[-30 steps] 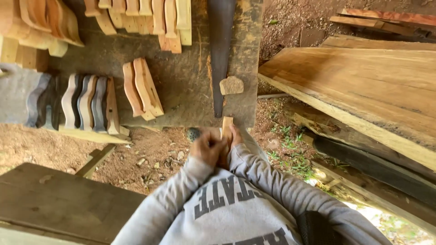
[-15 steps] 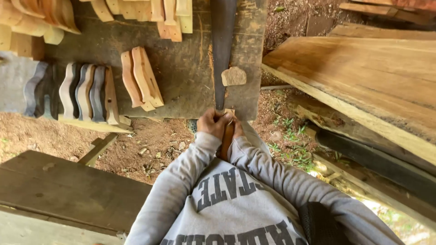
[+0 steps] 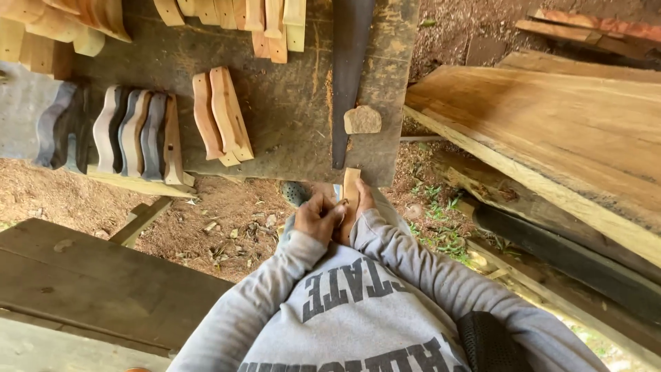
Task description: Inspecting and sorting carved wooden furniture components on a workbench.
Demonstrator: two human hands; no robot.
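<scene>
The left hand [image 3: 318, 217] and right hand [image 3: 363, 200] clamp one small wooden piece [image 3: 350, 189], its long axis pointing toward the tabletop [image 3: 289, 103].

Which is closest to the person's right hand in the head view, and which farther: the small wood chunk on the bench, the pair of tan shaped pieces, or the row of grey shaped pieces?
From the right hand:
1. Small wood chunk, just ahead on the bench, beside the dark blade.
2. Pair of tan shaped pieces, ahead and to the left.
3. Row of grey shaped pieces, farthest left on the bench.
</scene>
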